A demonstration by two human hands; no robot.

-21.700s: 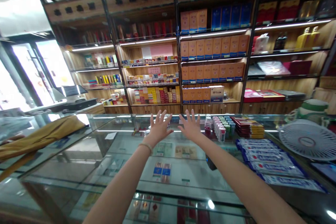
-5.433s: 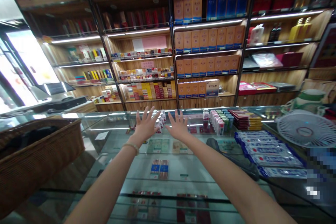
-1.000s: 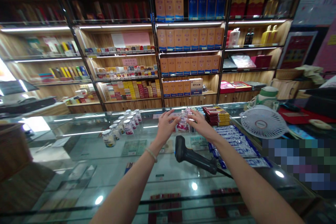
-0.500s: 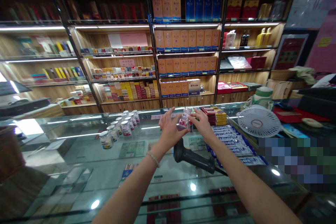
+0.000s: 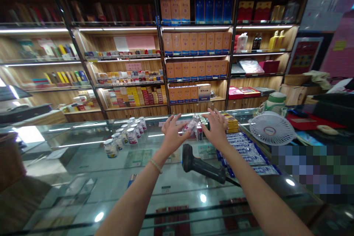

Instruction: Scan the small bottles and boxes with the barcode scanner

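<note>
Near the far edge of the clear glass counter (image 5: pixel 190 193), the left hand (image 5: pixel 173 132) holds a small, clear, pink-labelled jar (image 5: pixel 190 125), blurred and tilted. The right hand (image 5: pixel 217 129) spreads its fingers beside it. Nearer the front edge lies a black, pistol-shaped plastic scanner (image 5: pixel 204 169).

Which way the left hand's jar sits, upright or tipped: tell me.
Tipped: the jar slants in the left hand, its top leaning toward the right hand.

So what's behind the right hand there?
Small containers peek out left of the right hand, yellow packets on its right, and blue-and-white packets on both sides of the forearm. Whatever sits directly behind the hand is covered.
</note>
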